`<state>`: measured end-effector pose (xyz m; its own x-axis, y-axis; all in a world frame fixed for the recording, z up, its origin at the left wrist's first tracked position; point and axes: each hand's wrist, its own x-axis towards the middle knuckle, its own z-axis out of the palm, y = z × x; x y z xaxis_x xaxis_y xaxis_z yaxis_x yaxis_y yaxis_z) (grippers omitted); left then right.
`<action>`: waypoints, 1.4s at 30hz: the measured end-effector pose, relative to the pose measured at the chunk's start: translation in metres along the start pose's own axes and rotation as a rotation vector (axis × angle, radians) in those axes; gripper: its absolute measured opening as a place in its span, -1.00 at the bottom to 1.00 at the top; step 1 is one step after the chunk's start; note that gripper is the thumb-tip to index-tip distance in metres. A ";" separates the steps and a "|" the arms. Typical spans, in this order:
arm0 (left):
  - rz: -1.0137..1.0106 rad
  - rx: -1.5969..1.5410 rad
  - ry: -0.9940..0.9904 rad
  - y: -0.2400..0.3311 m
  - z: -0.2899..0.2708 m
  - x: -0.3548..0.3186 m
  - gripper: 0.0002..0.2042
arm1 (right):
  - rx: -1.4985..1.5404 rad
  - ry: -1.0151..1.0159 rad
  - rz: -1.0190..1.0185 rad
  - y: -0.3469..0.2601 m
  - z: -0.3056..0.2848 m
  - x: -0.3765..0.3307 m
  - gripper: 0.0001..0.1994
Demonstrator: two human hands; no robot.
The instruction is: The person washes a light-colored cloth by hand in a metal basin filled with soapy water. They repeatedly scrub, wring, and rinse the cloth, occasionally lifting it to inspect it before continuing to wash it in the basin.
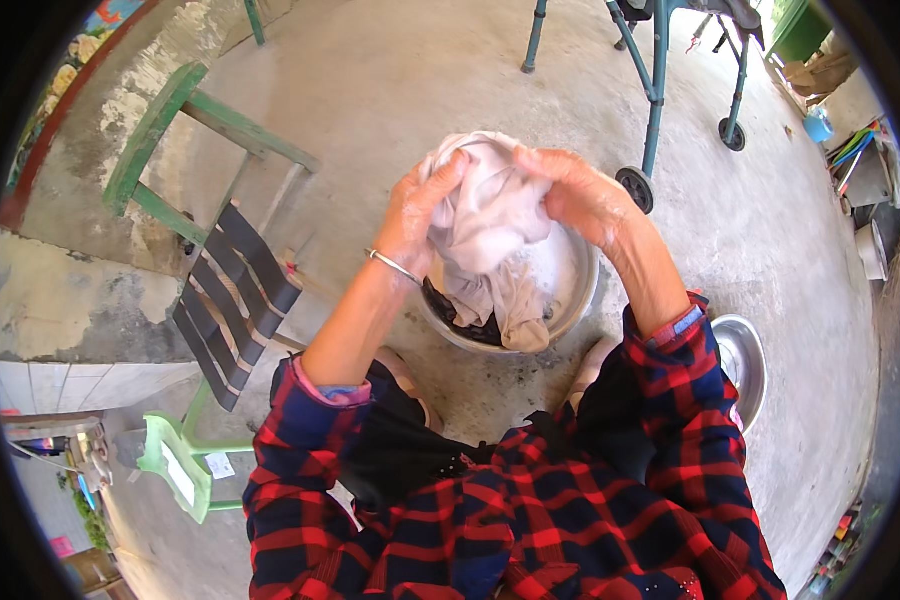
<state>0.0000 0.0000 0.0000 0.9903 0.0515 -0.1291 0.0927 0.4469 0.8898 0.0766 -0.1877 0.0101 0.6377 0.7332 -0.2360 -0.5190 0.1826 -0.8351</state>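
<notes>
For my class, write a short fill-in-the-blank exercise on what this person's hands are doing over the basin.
1. Both hands grip a wet, pale ____ above the metal basin.
2. The left hand has a thin metal ____ on its wrist.
3. The right hand comes out of a red and blue ____ sleeve.

Missing words: cloth; bangle; checked

Home yard — bare concrete floor (450, 70), wash basin (578, 300), green wooden chair (185, 140), wheeled walker (660, 90).

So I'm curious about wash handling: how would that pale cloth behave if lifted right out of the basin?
The pale cloth would likely flop: it bunches between the left hand and right hand and trails into the metal basin. It looks wet and sudsy, so probably heavy, dripping and somewhat slippery.
</notes>
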 end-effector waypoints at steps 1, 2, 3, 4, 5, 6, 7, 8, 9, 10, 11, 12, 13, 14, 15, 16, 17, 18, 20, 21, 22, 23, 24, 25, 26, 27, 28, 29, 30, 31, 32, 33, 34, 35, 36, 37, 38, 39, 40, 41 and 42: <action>-0.001 -0.013 -0.001 0.005 0.001 0.000 -0.47 | -0.069 -0.002 0.000 0.003 0.003 -0.001 -0.45; -0.002 -0.026 -0.003 0.010 0.001 0.001 -0.46 | -0.139 -0.004 0.000 0.006 0.005 -0.001 -0.47; -0.045 -0.054 -0.001 0.011 0.000 -0.002 -0.51 | -0.115 0.017 0.000 0.011 0.007 -0.003 -0.51; -0.086 -0.082 0.001 0.012 -0.001 -0.006 -0.55 | -0.092 0.038 -0.001 0.015 0.008 -0.005 -0.55; -0.126 -0.109 0.002 0.011 -0.003 -0.010 -0.59 | -0.069 0.059 -0.002 0.018 0.009 -0.006 -0.59; -0.125 -0.219 0.038 0.009 -0.005 -0.011 -0.62 | -0.055 0.097 0.030 0.018 0.006 -0.006 -0.67; -0.124 -0.328 0.075 0.004 -0.008 -0.011 -0.63 | -0.069 0.096 -0.011 0.018 0.002 -0.005 -0.71; -0.122 -0.438 0.111 -0.001 -0.010 -0.010 -0.64 | -0.084 0.096 -0.052 0.018 -0.002 -0.002 -0.74; -0.102 -0.436 0.121 -0.001 -0.011 -0.006 -0.63 | -0.100 0.087 -0.101 0.015 -0.004 0.002 -0.77; -0.082 -0.435 0.130 -0.002 -0.011 -0.001 -0.62 | -0.096 0.083 -0.126 0.012 -0.005 0.006 -0.80; -0.063 -0.434 0.140 -0.003 -0.013 0.003 -0.60 | -0.091 0.078 -0.151 0.008 -0.005 0.009 -0.83; -0.047 -0.436 0.137 -0.003 -0.018 0.006 -0.59 | -0.080 0.077 -0.177 0.006 -0.003 0.012 -0.86; -0.031 -0.438 0.134 -0.003 -0.023 0.010 -0.59 | -0.065 0.080 -0.190 0.005 -0.002 0.016 -0.88; -0.016 -0.441 0.130 -0.003 -0.027 0.012 -0.58 | -0.049 0.083 -0.203 0.004 0.000 0.020 -0.90; -0.015 -0.443 0.142 -0.003 -0.028 0.012 -0.58 | -0.038 0.088 -0.209 0.003 0.001 0.022 -0.91; -0.015 -0.444 0.154 -0.003 -0.029 0.012 -0.57 | -0.044 0.085 -0.212 0.003 0.002 0.022 -0.91; -0.014 -0.446 0.166 -0.003 -0.030 0.011 -0.57 | -0.050 0.082 -0.214 0.004 0.004 0.022 -0.90; -0.041 -0.462 0.181 -0.003 -0.031 0.010 -0.57 | -0.055 0.079 -0.218 0.005 0.005 0.021 -0.89; -0.095 -0.495 0.211 -0.004 -0.034 0.008 -0.57 | -0.081 0.084 -0.245 0.008 0.009 0.022 -0.88; -0.097 -0.506 0.189 -0.004 -0.033 0.007 -0.58 | -0.096 0.089 -0.261 0.009 0.010 0.021 -0.87; -0.100 -0.518 0.166 -0.004 -0.032 0.006 -0.59 | -0.094 0.075 -0.259 0.009 0.011 0.020 -0.87; -0.103 -0.530 0.142 -0.005 -0.032 0.005 -0.60 | -0.092 0.062 -0.258 0.008 0.011 0.018 -0.86; -0.107 -0.549 0.119 -0.005 -0.033 0.005 -0.61 | -0.090 0.046 -0.256 0.007 0.012 0.016 -0.85; -0.110 -0.568 0.094 -0.007 -0.037 0.006 -0.62 | -0.119 0.033 -0.243 0.006 0.013 0.015 -0.84; -0.114 -0.587 0.069 -0.008 -0.040 0.007 -0.63 | -0.147 0.020 -0.230 0.005 0.013 0.013 -0.83; -0.084 -0.585 0.098 -0.006 -0.041 0.007 -0.62 | -0.174 0.001 -0.215 0.004 0.014 0.012 -0.82; -0.054 -0.583 0.127 -0.003 -0.042 0.006 -0.61 | -0.283 -0.051 -0.168 0.003 0.017 0.010 -0.81; -0.024 -0.580 0.157 -0.001 -0.043 0.005 -0.60 | -0.392 -0.104 -0.122 0.002 0.020 0.006 -0.80; -0.014 -0.595 0.152 -0.001 -0.044 0.005 -0.63 | -0.502 -0.154 -0.075 0.001 0.022 0.003 -0.79; -0.004 -0.609 0.147 -0.002 -0.046 0.006 -0.66 | -0.497 -0.165 -0.084 0.006 0.018 0.005 -0.78; 0.007 -0.623 0.143 -0.003 -0.046 0.005 -0.69 | -0.492 -0.177 -0.094 0.016 0.012 0.010 -0.77; -0.012 -0.615 0.149 -0.002 -0.042 0.006 -0.66 | -0.489 -0.181 -0.102 0.020 0.010 0.011 -0.75; -0.031 -0.607 0.155 0.001 -0.033 0.007 -0.62 | -0.404 -0.067 -0.092 0.019 0.008 0.012 -0.74; -0.050 -0.599 0.160 0.001 -0.027 0.009 -0.58 | -0.319 0.048 -0.083 0.017 0.008 0.012 -0.73; -0.019 -0.575 0.136 -0.004 -0.029 0.011 -0.58 | -0.229 0.149 -0.074 0.016 0.011 0.015 -0.71; -0.024 -0.558 0.125 -0.007 -0.031 0.012 -0.59 | -0.192 0.173 -0.099 0.017 0.013 0.016 -0.72; -0.030 -0.542 0.113 -0.011 -0.033 0.013 -0.59 | -0.155 0.199 -0.124 0.018 0.015 0.017 -0.73; -0.039 -0.527 0.096 -0.016 -0.035 0.016 -0.60 | -0.120 0.231 -0.151 0.018 0.017 0.017 -0.74; 0.000 -0.466 0.107 -0.021 -0.036 0.019 -0.55 | -0.190 0.236 -0.243 0.021 0.024 0.017 -0.77; 0.001 -0.438 0.143 -0.026 -0.038 0.017 -0.54 | -0.261 0.242 -0.335 0.027 0.034 0.017 -0.79; 0.002 -0.411 0.181 -0.028 -0.036 0.013 -0.53 | -0.332 0.245 -0.426 0.035 0.043 0.018 -0.81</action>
<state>0.0063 0.0200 -0.0422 0.9528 0.1921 -0.2349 0.0059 0.7623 0.6472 0.0453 -0.1400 -0.0024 0.8843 0.4602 0.0791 -0.0075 0.1835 -0.9830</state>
